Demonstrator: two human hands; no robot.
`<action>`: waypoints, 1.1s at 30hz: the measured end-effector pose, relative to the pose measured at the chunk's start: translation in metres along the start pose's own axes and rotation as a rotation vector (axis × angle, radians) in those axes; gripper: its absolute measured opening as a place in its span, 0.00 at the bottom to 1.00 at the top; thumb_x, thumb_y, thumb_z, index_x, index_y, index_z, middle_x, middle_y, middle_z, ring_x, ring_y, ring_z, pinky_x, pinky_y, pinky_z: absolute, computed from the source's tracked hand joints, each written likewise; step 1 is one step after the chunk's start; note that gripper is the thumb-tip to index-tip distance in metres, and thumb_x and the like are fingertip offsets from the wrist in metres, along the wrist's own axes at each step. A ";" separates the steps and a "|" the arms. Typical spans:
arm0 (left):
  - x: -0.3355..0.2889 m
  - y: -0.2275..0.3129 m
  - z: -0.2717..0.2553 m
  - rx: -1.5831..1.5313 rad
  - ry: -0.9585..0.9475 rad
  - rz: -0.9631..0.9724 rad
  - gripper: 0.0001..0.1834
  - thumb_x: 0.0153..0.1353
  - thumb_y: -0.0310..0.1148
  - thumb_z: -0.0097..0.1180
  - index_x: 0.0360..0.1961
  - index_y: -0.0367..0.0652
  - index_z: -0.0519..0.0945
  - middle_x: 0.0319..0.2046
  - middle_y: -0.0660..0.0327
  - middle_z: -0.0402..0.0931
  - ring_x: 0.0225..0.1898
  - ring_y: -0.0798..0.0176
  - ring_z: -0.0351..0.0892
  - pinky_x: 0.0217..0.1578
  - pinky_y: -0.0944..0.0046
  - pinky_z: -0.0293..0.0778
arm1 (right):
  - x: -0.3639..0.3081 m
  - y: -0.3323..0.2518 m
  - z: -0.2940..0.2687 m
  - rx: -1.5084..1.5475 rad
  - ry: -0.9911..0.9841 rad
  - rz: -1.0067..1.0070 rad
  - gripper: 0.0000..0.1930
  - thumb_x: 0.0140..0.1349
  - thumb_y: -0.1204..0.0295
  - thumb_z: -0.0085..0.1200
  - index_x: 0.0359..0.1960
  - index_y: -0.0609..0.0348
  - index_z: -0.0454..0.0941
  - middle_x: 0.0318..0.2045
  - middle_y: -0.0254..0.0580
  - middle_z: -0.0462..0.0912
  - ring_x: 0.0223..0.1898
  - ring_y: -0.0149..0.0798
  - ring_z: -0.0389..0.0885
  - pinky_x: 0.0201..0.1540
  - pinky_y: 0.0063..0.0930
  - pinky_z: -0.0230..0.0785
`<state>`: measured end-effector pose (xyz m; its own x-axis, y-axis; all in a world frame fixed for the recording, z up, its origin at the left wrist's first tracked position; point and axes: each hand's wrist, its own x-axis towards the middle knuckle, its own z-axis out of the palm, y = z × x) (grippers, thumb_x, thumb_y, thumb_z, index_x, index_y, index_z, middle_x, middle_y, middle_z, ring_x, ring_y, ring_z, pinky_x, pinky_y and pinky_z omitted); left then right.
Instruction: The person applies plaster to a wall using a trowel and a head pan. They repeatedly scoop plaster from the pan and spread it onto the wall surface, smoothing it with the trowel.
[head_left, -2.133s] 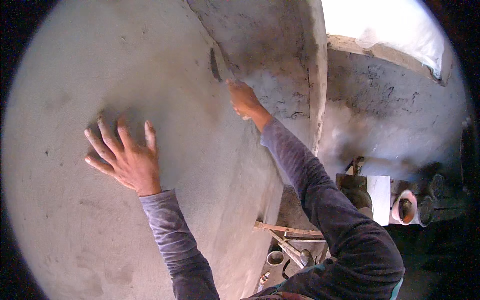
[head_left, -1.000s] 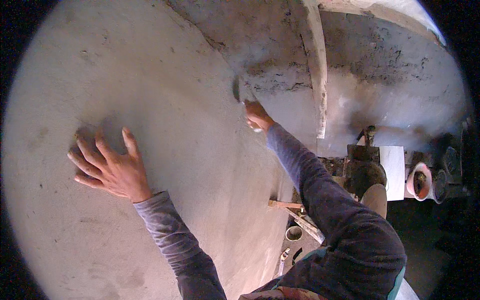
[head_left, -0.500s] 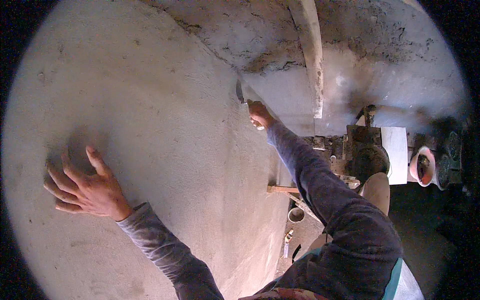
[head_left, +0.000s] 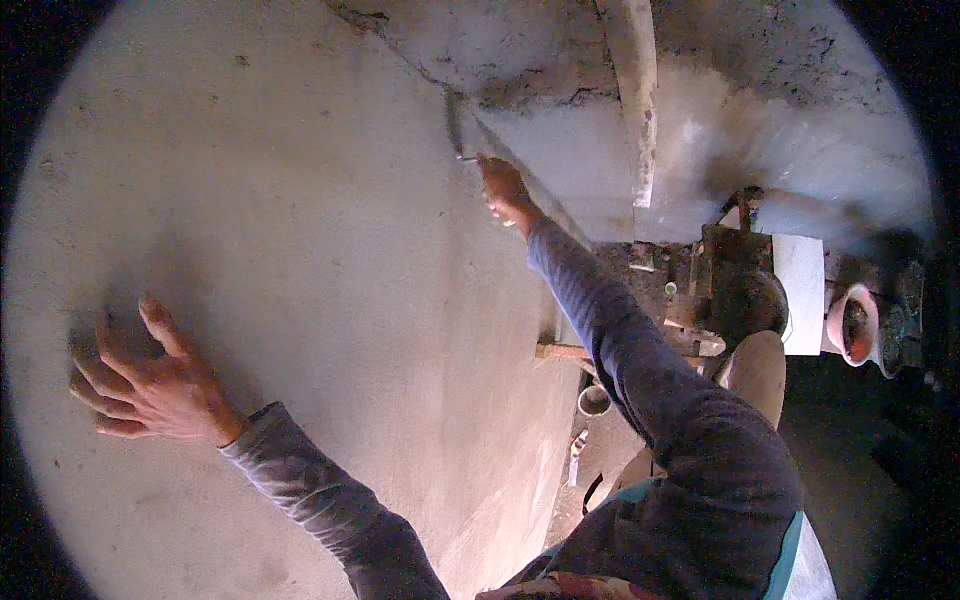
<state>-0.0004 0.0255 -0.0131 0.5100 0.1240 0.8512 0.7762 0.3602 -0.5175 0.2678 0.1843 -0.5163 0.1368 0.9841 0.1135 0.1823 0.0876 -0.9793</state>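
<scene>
A large grey plastered wall (head_left: 330, 270) fills the left and middle of the view. My left hand (head_left: 160, 385) is at this wall on the left, fingers spread and holding nothing. My right hand (head_left: 508, 192) is closed round the handle of a trowel (head_left: 456, 135). The trowel's dark, narrow blade lies along the plaster close to the corner where two walls meet. Most of the handle is hidden inside my fist.
A pale strip (head_left: 640, 110) runs down the rougher adjoining wall (head_left: 760, 130). On the right stand a dark round tub (head_left: 760, 300), a white board (head_left: 800, 290) and a pinkish basin (head_left: 853, 325). Lower down are a wooden bar (head_left: 563, 352), a small bucket (head_left: 594, 401) and a slim tool (head_left: 578, 445).
My right hand has moved up and slightly left with the trowel, along the wall near the corner. My left hand has shifted a little to the left, still spread.
</scene>
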 end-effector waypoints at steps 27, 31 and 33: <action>-0.003 -0.006 0.004 0.019 -0.031 0.007 0.34 0.65 0.73 0.51 0.63 0.67 0.80 0.71 0.64 0.70 0.76 0.52 0.57 0.72 0.27 0.47 | -0.036 0.110 0.043 -0.117 0.242 -0.032 0.09 0.72 0.65 0.49 0.42 0.58 0.75 0.21 0.48 0.78 0.18 0.45 0.78 0.18 0.42 0.70; -0.004 -0.008 0.007 0.050 0.015 -0.004 0.36 0.65 0.73 0.51 0.63 0.64 0.79 0.70 0.65 0.69 0.76 0.53 0.58 0.70 0.26 0.48 | -0.031 0.122 0.043 0.114 0.165 0.267 0.10 0.64 0.69 0.55 0.40 0.63 0.77 0.24 0.53 0.80 0.19 0.51 0.79 0.20 0.46 0.70; -0.006 -0.009 0.008 -0.010 -0.006 0.003 0.37 0.64 0.74 0.51 0.64 0.63 0.78 0.71 0.65 0.69 0.75 0.53 0.58 0.70 0.26 0.49 | -0.022 0.123 0.040 -0.185 0.150 0.087 0.11 0.64 0.68 0.54 0.41 0.64 0.77 0.27 0.54 0.81 0.19 0.53 0.79 0.20 0.49 0.69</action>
<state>-0.0134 0.0288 -0.0129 0.5101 0.1309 0.8501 0.7784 0.3502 -0.5210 0.2482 0.1793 -0.6461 0.3003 0.9515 0.0675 0.3370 -0.0396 -0.9407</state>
